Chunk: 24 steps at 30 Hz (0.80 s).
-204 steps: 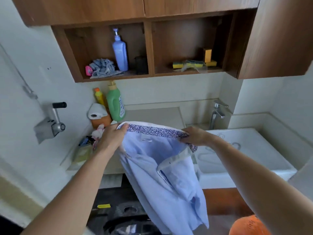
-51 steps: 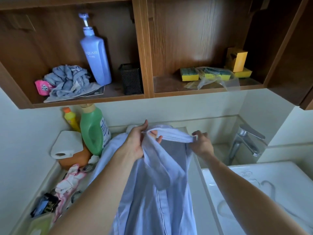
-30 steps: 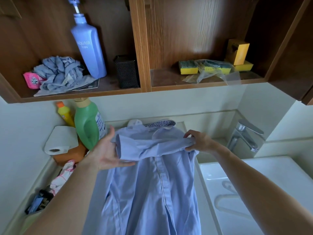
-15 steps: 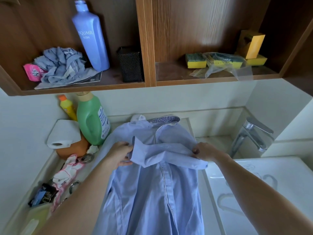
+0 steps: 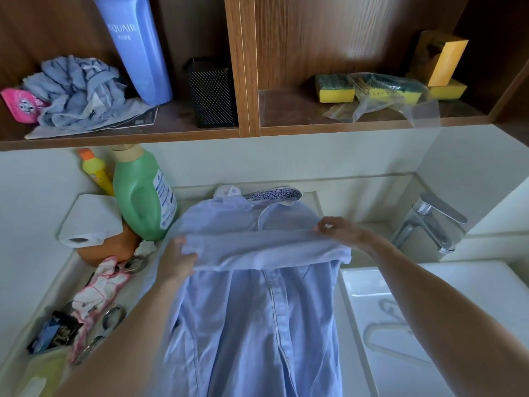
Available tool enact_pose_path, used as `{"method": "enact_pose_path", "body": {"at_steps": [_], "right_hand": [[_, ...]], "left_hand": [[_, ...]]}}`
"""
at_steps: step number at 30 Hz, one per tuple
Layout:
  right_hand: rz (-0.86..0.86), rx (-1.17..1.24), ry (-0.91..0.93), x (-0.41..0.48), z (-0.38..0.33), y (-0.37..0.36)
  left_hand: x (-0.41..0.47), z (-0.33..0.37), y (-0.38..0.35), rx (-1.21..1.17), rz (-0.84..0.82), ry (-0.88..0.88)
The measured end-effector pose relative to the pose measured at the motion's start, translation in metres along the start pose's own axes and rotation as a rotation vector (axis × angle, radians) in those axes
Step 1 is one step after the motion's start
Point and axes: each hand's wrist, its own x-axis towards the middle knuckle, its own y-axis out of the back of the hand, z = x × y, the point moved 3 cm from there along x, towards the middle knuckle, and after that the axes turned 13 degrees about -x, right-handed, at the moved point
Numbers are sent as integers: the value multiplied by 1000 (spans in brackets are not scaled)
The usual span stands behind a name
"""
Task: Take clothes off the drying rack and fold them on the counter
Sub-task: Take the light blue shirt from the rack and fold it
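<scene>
Fingers (image 5: 183,257) of both outstretched hands pinch the shirt's (image 5: 257,310) folded sleeve (image 5: 266,247) ends.

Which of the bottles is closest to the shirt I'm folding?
The green bottle on the counter: it stands right beside the shirt. The yellow bottle is behind it, the blue one on the shelf.

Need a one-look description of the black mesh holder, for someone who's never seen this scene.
Find the wooden shelf above the counter, left compartment. The black mesh holder stands at its right end, just right of the tall blue pump bottle. It is the only black, perforated, box-shaped item there.
</scene>
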Motion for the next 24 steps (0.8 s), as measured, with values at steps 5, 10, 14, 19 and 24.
{"method": "enact_pose_path", "body": {"at_steps": [5, 10, 14, 19, 24], "right_hand": [[-197, -341, -2, 2, 11, 7], [60, -435, -49, 11, 0, 27], [254, 7, -66, 14, 0, 33], [-133, 97, 41, -8, 4, -10], [10, -432, 87, -13, 10, -28]], "left_hand": [[27, 31, 36, -71, 108, -95], [18, 66, 37, -236, 115, -118], [9, 81, 37, -401, 89, -55], [-12, 116, 13, -904, -174, 135], [-47, 203, -26, -1129, -413, 70]]}}
